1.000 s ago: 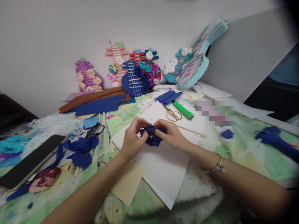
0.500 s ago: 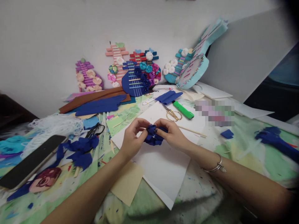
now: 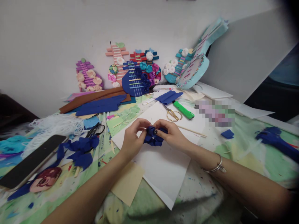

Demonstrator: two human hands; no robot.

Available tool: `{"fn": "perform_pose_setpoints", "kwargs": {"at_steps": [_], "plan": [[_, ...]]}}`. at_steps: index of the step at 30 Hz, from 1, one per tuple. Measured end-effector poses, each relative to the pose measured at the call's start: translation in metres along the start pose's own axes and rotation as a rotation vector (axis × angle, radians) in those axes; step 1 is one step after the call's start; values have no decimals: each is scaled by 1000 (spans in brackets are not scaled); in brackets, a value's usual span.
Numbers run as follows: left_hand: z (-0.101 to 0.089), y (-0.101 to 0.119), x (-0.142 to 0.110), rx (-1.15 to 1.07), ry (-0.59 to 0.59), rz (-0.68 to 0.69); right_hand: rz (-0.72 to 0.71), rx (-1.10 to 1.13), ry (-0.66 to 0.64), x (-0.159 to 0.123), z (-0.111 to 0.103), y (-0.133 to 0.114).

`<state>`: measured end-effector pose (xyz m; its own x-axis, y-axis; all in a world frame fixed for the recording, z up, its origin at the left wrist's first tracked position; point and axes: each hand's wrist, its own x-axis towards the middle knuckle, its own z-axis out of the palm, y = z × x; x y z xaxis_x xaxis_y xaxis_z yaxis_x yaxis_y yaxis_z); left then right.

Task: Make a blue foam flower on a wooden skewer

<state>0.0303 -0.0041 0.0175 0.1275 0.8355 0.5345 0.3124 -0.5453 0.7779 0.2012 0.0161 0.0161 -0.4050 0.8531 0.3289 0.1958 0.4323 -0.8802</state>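
Note:
Between my two hands is a dark blue crepe paper flower [image 3: 153, 140], held above a white sheet of paper [image 3: 167, 174]. My left hand [image 3: 134, 137] pinches its left side with thumb and fingers. My right hand [image 3: 171, 133] grips the upper right side, thumb pressed onto the paper petals. A small light speck shows at the flower's middle. Just beyond my right hand lie gold-handled scissors [image 3: 174, 115], a green box cutter [image 3: 183, 109] and a thin wooden stick [image 3: 192, 131].
Small paper-flowered guitars, a blue one [image 3: 132, 82] among them, lean on the wall. Blue crepe paper [image 3: 100, 105] lies behind. At left are white cord [image 3: 56, 127], a phone [image 3: 32, 161] and blue scraps [image 3: 80, 152]; a blue roll [image 3: 277, 143] lies at right.
Both hands stay in nearly the same place around the flower. The fingers have shifted very slightly on its petals; everything else looks the same.

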Motion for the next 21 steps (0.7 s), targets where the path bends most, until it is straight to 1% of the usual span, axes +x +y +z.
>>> {"fn": "perform_pose_setpoints", "kwargs": {"at_steps": [3, 9, 13, 17, 19, 21], "plan": [[1, -1, -1, 80, -15, 64, -6, 1, 6, 0, 0, 0], [1, -2, -4, 381, 17, 319, -23, 16, -6, 0, -1, 0], [0, -5, -4, 482, -24, 433, -43, 23, -7, 0, 0, 0], [-1, -6, -4, 492, -31, 489, -47, 29, -11, -1, 1, 0], [-1, -6, -4, 471, -14, 482, -41, 25, -14, -1, 0, 0], [-1, -5, -5, 427, 7, 440, -39, 22, -14, -1, 0, 0]]}}
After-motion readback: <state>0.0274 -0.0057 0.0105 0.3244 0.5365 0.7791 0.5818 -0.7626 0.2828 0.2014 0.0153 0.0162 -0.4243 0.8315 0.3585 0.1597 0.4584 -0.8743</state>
